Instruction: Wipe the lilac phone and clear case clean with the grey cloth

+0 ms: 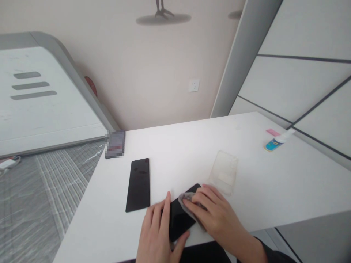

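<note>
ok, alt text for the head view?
Left hand holds a black phone on a white table; right hand presses a grey cloth to its screen. Another phone is to the left, a clear case and a bottle to the right.

The left hand (156,230), right hand (217,212) and grey cloth (188,195) partly hide the black smartphone (179,219), pixelation obscures the item (115,143) at the table's (175,149) corner, and the bottle (276,141) bears an illegibly small label (271,144).

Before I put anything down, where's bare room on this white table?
The white table is bare between the black slab and clear case, toward the far edge, and right of the case, nearer than the blue-labelled bottle. Crowded: the near side, where your left hand, right hand, cloth and phone bunch together.
</note>
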